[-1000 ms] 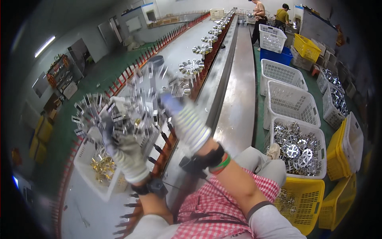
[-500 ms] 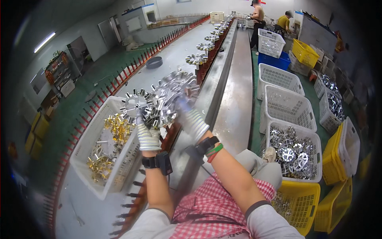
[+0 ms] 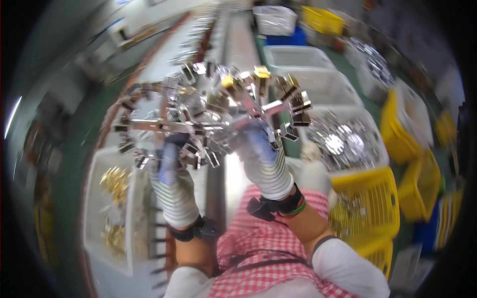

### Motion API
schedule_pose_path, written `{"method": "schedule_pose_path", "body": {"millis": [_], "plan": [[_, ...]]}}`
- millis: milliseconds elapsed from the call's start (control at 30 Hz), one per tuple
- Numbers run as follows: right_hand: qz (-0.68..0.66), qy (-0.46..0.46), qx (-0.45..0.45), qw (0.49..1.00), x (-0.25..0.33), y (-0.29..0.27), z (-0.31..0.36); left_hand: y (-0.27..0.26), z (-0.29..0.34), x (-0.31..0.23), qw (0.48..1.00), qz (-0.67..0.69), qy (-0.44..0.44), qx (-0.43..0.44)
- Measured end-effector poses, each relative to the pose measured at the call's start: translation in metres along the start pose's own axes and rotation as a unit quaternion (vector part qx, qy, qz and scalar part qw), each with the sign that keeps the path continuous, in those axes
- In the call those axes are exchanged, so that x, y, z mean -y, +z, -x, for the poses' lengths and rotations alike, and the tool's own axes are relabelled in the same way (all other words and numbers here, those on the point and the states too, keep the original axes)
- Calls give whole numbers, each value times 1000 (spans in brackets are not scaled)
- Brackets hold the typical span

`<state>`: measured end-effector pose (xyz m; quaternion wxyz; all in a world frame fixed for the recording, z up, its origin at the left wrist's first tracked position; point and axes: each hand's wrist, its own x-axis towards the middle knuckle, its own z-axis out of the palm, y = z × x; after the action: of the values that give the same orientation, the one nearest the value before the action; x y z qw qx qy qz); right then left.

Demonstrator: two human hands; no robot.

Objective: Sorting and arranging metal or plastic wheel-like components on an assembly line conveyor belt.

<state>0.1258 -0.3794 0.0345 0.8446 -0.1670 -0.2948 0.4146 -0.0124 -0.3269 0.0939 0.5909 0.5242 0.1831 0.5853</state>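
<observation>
Both gloved hands hold up spoked metal wheels with small shiny square-ended pieces around their rims. My left hand (image 3: pixel 169 169) is closed on the hub side of the left wheel (image 3: pixel 144 125). My right hand (image 3: pixel 261 154) grips the right wheel (image 3: pixel 273 106), and some of its pieces look gold. Between them more wheels overlap in a bunch (image 3: pixel 191 102); motion blur hides how many there are. The fingertips are partly hidden behind the metal. Below my left hand stands a white crate (image 3: pixel 130 218) with gold and silver pieces in it.
A line of red-based pegs (image 3: pixel 107 121) edges the long grey table. At the right stand a white crate of silver parts (image 3: pixel 343 141), a yellow crate (image 3: pixel 382 198) and further white crates (image 3: pixel 308 57). Wheels stand in a row (image 3: pixel 198 30) along the far conveyor.
The view has swung to the right and blurred. Both hands have moved away from above the left white crate, and the wheels now spread between them in front of me.
</observation>
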Motion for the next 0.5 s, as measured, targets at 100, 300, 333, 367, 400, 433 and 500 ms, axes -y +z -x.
{"method": "schedule_pose_path", "body": {"millis": [100, 300, 333, 367, 400, 433, 500], "plan": [[27, -71, -148, 986, 60, -58, 65, 51, 44, 56, 977, -81, -115, 160], [13, -194, -395, 898, 145, -172, 287, 166, 192, 155, 757, 17, -331, 563], [2, -207, -433, 877, 156, -167, 320, 179, 210, 160, 718, 20, -322, 617], [70, -259, -471, 840, 160, -173, 357, 189, 215, 152, 673, -73, -176, 715], [18, -271, -489, 829, 163, -161, 391, 191, 220, 147, 602, -160, -29, 782], [-126, -296, -509, 799, 171, -186, 463, 195, 225, 143, 596, -103, -80, 792], [-10, -400, -668, 628, 171, -180, 487, 181, 199, 131, 597, -82, -128, 788]]}}
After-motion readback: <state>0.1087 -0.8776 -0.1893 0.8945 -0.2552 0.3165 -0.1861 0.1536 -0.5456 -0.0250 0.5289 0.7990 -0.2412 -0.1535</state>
